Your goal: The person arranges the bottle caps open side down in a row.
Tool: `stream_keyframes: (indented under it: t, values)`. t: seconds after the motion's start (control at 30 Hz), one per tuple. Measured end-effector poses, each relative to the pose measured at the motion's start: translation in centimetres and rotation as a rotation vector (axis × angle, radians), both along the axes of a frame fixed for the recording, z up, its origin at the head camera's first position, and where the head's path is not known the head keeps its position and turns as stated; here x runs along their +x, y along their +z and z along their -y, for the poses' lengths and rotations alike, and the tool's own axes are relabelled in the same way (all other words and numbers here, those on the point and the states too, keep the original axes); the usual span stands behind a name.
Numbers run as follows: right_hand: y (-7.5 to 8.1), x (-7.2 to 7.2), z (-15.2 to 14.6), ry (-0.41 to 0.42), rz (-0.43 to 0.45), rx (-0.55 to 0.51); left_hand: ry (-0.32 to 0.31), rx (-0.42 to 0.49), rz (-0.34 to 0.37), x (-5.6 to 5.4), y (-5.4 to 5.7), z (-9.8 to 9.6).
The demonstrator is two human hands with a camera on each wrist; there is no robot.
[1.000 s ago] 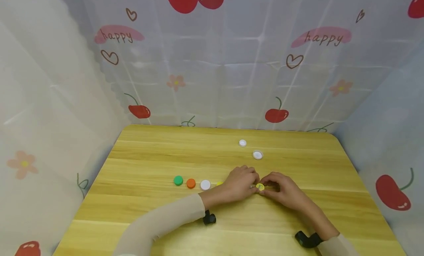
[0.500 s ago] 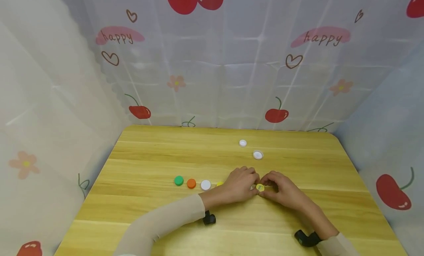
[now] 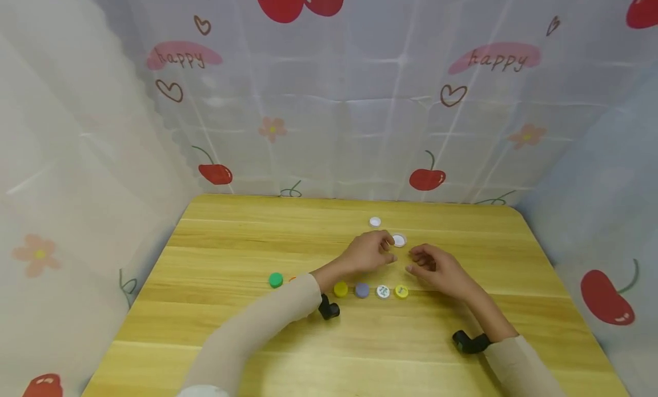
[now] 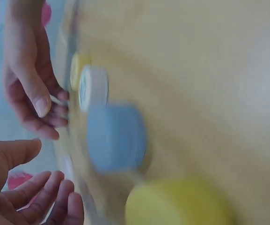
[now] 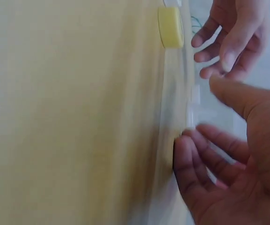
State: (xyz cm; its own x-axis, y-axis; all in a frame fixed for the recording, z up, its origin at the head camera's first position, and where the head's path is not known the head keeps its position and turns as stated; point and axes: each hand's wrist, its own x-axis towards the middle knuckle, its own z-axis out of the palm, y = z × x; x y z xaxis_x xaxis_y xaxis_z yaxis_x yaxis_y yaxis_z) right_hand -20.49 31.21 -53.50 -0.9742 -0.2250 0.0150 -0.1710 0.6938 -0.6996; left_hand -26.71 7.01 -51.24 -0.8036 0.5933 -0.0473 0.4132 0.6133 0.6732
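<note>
A row of bottle caps crosses the table: a green cap (image 3: 275, 280), an orange cap (image 3: 292, 279) mostly behind the left sleeve, a yellow cap (image 3: 341, 289), a purple-blue cap (image 3: 362, 290), a printed white cap (image 3: 382, 292) and a marked yellow cap (image 3: 401, 292). Just behind the row, my left hand (image 3: 367, 253) holds nothing, its fingers loosely bent near a larger upturned white cap (image 3: 399, 240). Facing it is my right hand (image 3: 437, 269), also holding nothing, thumb and fingers apart. The left wrist view shows the purple-blue cap (image 4: 116, 137) blurred, beside both hands.
A smaller upturned white cap (image 3: 375, 221) lies farther back on the wooden table (image 3: 247, 231). Black wrist mounts (image 3: 470, 342) sit at both wrists. Printed curtains (image 3: 334, 128) stand behind the table and at its sides.
Both hands have let go of the marked yellow cap and moved back, away from the row. The purple-blue and printed white caps now show; the left sleeve now covers the plain white cap.
</note>
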Motion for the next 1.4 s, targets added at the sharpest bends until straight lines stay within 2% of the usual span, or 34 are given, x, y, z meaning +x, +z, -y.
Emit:
stream_keyframes:
  t: [0.13, 0.27, 0.5, 0.9, 1.0, 1.1, 1.27, 1.4]
  values:
    - [0.2, -1.9, 0.5, -0.060, 0.045, 0.021, 0.054, -0.065, -0.002, -2.1, -0.2, -0.7]
    - [0.2, -3.2, 1.2, -0.065, 0.058, 0.023, 0.058, -0.170, -0.039, -3.0, -0.6, -1.6]
    - [-0.1, -4.6, 1.8, -0.056, -0.001, 0.045, 0.059, -0.227, -0.102, -3.3, -0.8, -2.6]
    - [-0.7, -4.6, 1.7, -0.064, -0.040, 0.026, 0.040, -0.250, -0.131, -3.4, -1.0, -2.7]
    - [-0.7, -4.5, 1.6, -0.057, -0.041, 0.028, 0.023, -0.232, -0.134, -3.4, -1.1, -2.5]
    - [-0.5, -4.2, 1.5, -0.050, -0.051, 0.019, -0.019, -0.179, -0.139, -3.4, -1.2, -1.8]
    - [0.1, -3.2, 1.6, -0.028, -0.092, -0.039, -0.107, -0.020, -0.133, -3.5, -1.4, 0.1]
    - [0.7, -2.2, 2.2, -0.020, -0.116, -0.111, -0.153, 0.122, -0.098, -3.0, -1.2, 2.0]
